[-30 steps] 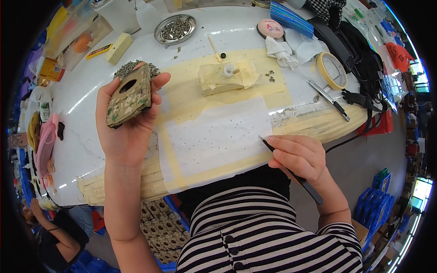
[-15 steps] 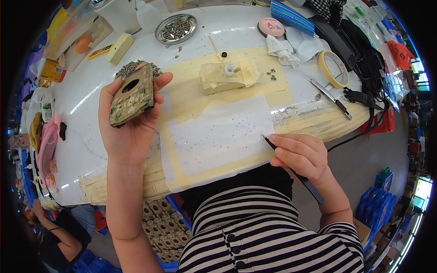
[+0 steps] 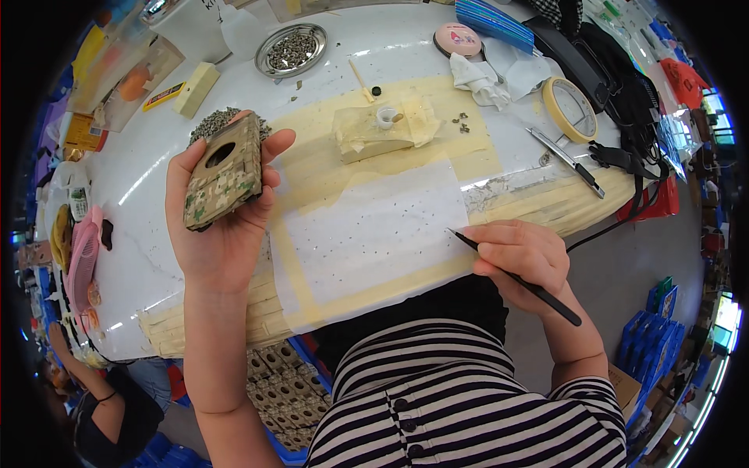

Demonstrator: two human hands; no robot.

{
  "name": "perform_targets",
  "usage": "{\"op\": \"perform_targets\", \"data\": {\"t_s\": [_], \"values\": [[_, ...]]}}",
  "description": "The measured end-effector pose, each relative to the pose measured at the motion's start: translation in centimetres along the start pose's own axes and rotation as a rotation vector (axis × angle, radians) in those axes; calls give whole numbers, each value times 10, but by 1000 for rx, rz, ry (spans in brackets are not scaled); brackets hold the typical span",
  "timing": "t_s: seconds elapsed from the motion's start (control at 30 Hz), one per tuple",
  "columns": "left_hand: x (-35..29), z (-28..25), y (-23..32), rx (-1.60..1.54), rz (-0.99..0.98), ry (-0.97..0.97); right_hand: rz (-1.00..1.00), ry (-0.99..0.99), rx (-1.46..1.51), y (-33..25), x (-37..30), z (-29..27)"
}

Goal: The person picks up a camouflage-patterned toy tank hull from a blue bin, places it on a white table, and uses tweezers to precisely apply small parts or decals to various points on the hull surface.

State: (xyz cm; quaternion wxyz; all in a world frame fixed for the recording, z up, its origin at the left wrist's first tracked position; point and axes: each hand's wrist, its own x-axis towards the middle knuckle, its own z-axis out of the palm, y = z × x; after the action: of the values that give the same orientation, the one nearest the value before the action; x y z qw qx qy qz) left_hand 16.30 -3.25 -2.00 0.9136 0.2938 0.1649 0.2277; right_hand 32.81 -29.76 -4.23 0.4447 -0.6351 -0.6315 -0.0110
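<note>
My left hand [image 3: 226, 234] grips a camouflage-patterned casing [image 3: 225, 183] with a dark round hole, holding it tilted above the left side of the table. Black tweezers [image 3: 527, 287] are pinched in my right hand [image 3: 523, 261], their tips over the right edge of a white paper sheet [image 3: 351, 292]. Many tiny dark specks lie scattered on that sheet. I cannot make out whether the tips hold one. Behind the sheet, a small white ring-shaped cup [image 3: 386, 117] sits on a tape-covered block [image 3: 370, 147]. A heap of small metal parts [image 3: 218, 123] lies behind my left hand.
A metal dish [image 3: 271, 66] of small parts stands at the back. To the right lie a utility knife [image 3: 573, 168], a tape roll [image 3: 568, 109] and crumpled tissue [image 3: 477, 82]. Below the table edge, a blue crate holds several similar casings [image 3: 285, 390]. Another person sits at the lower left.
The casing has turned slightly in my left hand and sits a little lower. My right hand has shifted slightly right, and the tweezers' rear end has swung up and outward.
</note>
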Motion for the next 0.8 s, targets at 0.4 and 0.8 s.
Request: {"op": "perform_targets", "data": {"t_s": [0.4,0.8], "values": [[-3,5,-1,9,-22,-13,483,9,324,-3,13,-7],[-4,4,0,34,-13,-27,-219,-2,-219,-2,0,7]]}}
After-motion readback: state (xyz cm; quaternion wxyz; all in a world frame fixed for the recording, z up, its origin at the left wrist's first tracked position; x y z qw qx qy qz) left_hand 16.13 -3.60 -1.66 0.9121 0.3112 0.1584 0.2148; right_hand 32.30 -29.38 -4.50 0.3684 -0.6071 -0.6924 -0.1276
